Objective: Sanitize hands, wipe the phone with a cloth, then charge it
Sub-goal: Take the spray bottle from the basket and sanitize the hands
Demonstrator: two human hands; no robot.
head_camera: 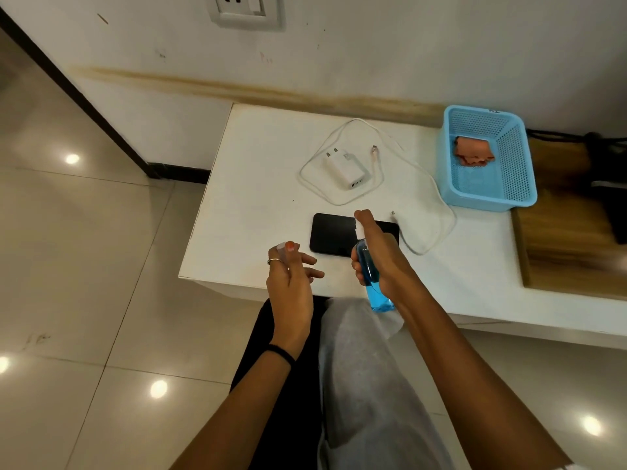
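— What do the hands do, seen from the head camera?

— The right hand (380, 256) grips a clear spray bottle (371, 276) with blue liquid. The fingers are curled round its body and the index finger lies on the white spray head on top. The bottle is tilted, with its nozzle turned toward the left hand (291, 276). The left hand is held near it, palm toward the bottle, and its fingers are loosely spread. It seems to hold a small clear cap (281, 246) at the fingertips, but I cannot tell this for sure.

— And where is the phone?

— The black phone (334, 237) lies flat on the white table (258, 205), near the front edge, just behind both hands. The right hand covers part of it.

— What else is on the table?

— A white charger plug (344, 171) lies behind the phone, and a white cable (437, 212) makes loops around the plug and to the right of the phone. At the right side stands a blue basket (515, 164), and an orange cloth (473, 151) lies inside it. On the wall above is a white socket (246, 10).
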